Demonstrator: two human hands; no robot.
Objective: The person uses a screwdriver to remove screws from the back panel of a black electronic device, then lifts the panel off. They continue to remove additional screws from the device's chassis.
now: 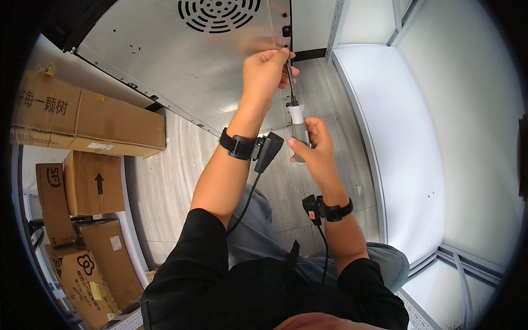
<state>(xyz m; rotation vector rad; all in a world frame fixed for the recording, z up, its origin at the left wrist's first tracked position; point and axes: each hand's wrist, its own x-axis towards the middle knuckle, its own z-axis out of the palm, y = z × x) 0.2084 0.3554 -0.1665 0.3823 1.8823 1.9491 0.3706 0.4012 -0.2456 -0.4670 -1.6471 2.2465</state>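
Observation:
A screwdriver (297, 114) with a white and grey handle and a long dark shaft points away from me, along the right edge of a large metal panel (181, 77). My right hand (318, 147) is closed round the rear of its handle, thumb on the near side. Farther up, my left hand (268, 71) pinches the tip end of the shaft against the panel's edge. Whether a screw sits between those fingertips is hidden. The panel has round vent slots near its far end and small holes along its edges. Each wrist wears a black strap with a small cabled device.
Cardboard boxes (115, 118) are stacked on shelving at the left. A white shelf board (404, 148) in a grey metal frame runs along the right. Wood-look floor (165, 187) lies below the panel. Thin black cables trail from both wrists toward my body.

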